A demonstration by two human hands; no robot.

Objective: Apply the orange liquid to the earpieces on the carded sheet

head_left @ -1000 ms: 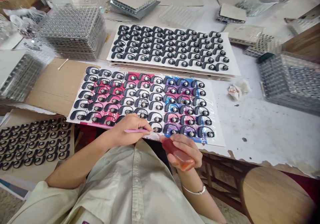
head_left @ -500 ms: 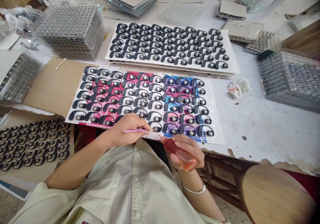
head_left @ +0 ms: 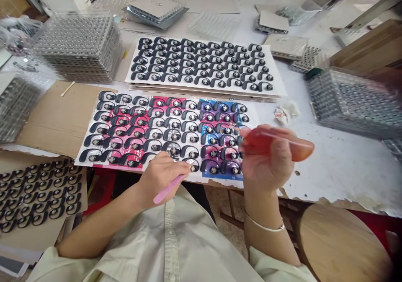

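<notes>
My left hand pinches a thin, flat pink tool, its handle slanting down towards me; its kind is unclear. Its tip end is at the front row of black hook-shaped pieces, which have round metallic centres and lie in rows on a printed sheet. Over the sheet's right end, my right hand is wrapped round a translucent red squeeze bottle. The bottle lies nearly level, nozzle to the left and base to the right, blurred by motion. It covers some of the right-hand pieces.
Behind stands a white board with more black pieces. Stacked clear trays are at the left, others at the right. A cotton swab lies on cardboard. Crumpled tissue and a round wooden stool are to the right.
My right hand has lifted the red bottle up and to the right, away from my left hand, and turned it level. The pink tool has tilted, its handle end now lower.
</notes>
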